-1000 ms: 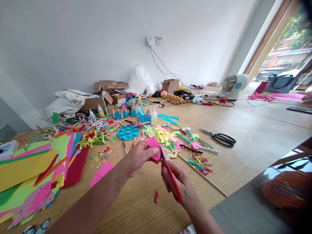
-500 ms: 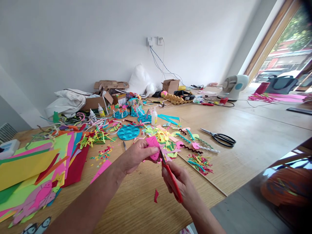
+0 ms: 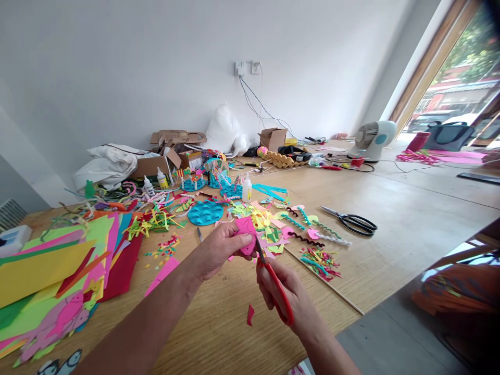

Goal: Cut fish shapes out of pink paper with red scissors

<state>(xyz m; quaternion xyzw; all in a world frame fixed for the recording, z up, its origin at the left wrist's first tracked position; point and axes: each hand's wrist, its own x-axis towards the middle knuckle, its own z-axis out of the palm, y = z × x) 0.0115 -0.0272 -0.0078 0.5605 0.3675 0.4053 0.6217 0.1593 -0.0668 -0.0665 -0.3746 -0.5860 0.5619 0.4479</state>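
Note:
Between the thumb and fingers of my left hand [image 3: 222, 249] is a piece of pink paper [image 3: 245, 227] with dark drawn lines on it. My right hand [image 3: 287, 294] grips red-handled scissors [image 3: 279, 291], whose blades meet the paper's right edge. How far the blades are parted is hard to make out. Below the hands, a small red paper scrap [image 3: 250, 314] lies on the wooden table [image 3: 219, 333]. Cut paper fish [image 3: 64, 317] rest on the left, over a stack of coloured sheets [image 3: 42, 265].
Black-handled scissors [image 3: 353, 221] lie on the right, beyond a thin wooden stick [image 3: 324, 281]. Paper scraps and fuzzy stems surround a blue scalloped tray [image 3: 205, 212]. A white glue bottle [image 3: 247, 188] stands behind it. Farther back are cardboard boxes [image 3: 273, 138] and a white fan [image 3: 375, 139].
Both hands stay nearly in place over the table. The red-handled scissors have shifted very slightly at the paper's edge, and the camera view has moved a little.

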